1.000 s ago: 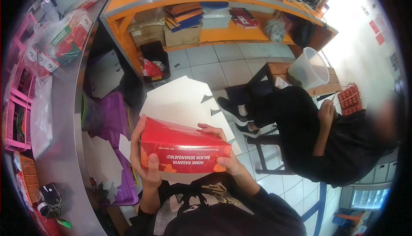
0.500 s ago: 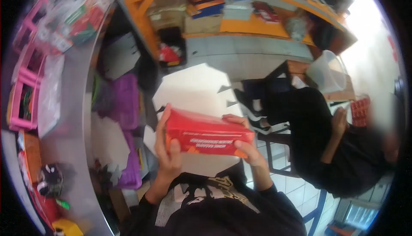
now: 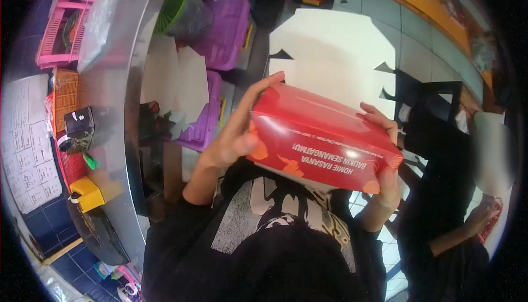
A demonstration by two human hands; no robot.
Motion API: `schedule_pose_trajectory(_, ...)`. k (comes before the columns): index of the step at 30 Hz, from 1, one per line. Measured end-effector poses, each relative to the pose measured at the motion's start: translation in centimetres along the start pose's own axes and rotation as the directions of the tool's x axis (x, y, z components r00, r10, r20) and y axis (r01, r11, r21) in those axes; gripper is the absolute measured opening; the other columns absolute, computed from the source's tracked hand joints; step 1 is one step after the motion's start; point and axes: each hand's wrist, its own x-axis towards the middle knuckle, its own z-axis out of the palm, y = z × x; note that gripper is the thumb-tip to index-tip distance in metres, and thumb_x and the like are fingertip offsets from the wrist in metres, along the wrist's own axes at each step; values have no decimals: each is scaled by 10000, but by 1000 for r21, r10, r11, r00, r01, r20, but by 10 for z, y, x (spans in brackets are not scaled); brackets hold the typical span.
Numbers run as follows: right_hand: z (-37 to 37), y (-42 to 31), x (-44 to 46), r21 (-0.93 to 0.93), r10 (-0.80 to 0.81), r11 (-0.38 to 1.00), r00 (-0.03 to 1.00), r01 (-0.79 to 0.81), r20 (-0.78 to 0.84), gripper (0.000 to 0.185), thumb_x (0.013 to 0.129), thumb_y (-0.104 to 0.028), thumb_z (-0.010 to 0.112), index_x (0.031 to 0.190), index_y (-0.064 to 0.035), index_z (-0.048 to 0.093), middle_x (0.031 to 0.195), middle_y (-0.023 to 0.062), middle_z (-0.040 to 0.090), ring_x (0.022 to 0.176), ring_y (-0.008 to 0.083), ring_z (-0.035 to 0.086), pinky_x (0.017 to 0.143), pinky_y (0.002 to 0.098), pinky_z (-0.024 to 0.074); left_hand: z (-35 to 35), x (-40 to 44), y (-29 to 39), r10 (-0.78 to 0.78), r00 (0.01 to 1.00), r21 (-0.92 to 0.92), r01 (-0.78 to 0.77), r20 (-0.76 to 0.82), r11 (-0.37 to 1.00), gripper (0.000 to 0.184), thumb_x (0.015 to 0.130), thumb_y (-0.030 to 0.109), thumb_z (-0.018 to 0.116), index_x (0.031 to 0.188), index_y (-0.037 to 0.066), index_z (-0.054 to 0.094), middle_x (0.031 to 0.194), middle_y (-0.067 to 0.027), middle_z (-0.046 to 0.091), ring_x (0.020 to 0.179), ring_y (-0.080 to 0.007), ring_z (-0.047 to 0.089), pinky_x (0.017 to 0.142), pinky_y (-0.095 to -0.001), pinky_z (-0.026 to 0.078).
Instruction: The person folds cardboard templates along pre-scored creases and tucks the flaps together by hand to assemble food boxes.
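Note:
A red printed carton box (image 3: 324,142) is held in front of my chest, its lettering upside down. My left hand (image 3: 236,137) grips its left end, with fingers along the upper edge and the thumb on the printed face. At the right end, my right hand (image 3: 388,159) grips the box with its fingers over the top and its thumb near the corner. White flat card sheets with cut notches (image 3: 335,43) lie just beyond the box, partly hidden by it.
To the left runs a metal counter (image 3: 113,98) with a yellow item (image 3: 88,194) and a pink basket (image 3: 63,21). Purple crates (image 3: 225,32) and a green-rimmed bin (image 3: 184,13) stand beside it. A seated person in black (image 3: 440,192) is at the right.
The view has swung toward the left and down, so the counter and crates show more. The box is still in both hands and now tilts down to the right. The other person's hand has moved lower.

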Motion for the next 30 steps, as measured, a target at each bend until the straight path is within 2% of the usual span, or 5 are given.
schedule_pose_trajectory(4, -6, 15, 9, -56, -48, 997, 997, 44, -68, 1267, 597, -949, 320, 1469, -47, 140, 1494, 275, 181, 1347, 425, 306, 1080, 546, 284, -46, -13, -2, -93, 989, -65, 86, -119, 994, 988, 749, 714, 530, 1394, -10, 337, 1407, -175, 408, 1260, -304, 456, 1061, -434, 361)
schedule_pose_trajectory(6, -15, 13, 10, -68, -263, 965, 912, 254, -314, 1048, 781, -803, 367, 1474, -46, 152, 1473, 293, 233, 1325, 447, 338, 1072, 539, 310, -83, -37, -9, -167, 790, -219, 42, -590, 975, 852, 821, 677, 460, 1383, 42, 379, 1412, -158, 409, 1279, -317, 426, 1069, -478, 331)
schedule_pose_trajectory(13, -73, 42, 5, -43, -229, 967, 790, 250, -569, 511, 1008, -305, 397, 1406, 8, 325, 993, 194, 675, 1045, 279, 628, 939, 392, 445, -178, -46, 16, -372, 489, -521, -211, -789, 827, 638, 904, 520, 440, 1394, 115, 388, 1456, -104, 375, 1331, -302, 337, 1063, -554, 255)
schedule_pose_trajectory(18, -83, 57, -2, 6, -208, 961, 736, 277, -644, 447, 984, -198, 444, 1378, -4, 364, 1135, 204, 627, 1104, 277, 592, 938, 387, 447, -253, -29, 3, -447, 346, -528, -189, -825, 828, 599, 923, 466, 429, 1392, 97, 376, 1454, -112, 370, 1321, -305, 353, 1065, -536, 269)
schedule_pose_trajectory(30, -42, 70, -18, -595, -48, 715, 823, -367, -566, 877, 760, -258, 760, 1416, 28, 254, 1385, 243, 411, 1246, 381, 449, 997, 407, 389, -315, 63, 0, -223, 364, -260, -56, -904, 964, 524, 955, 377, 405, 1370, 58, 376, 1405, -129, 406, 1280, -298, 406, 1045, -489, 334)
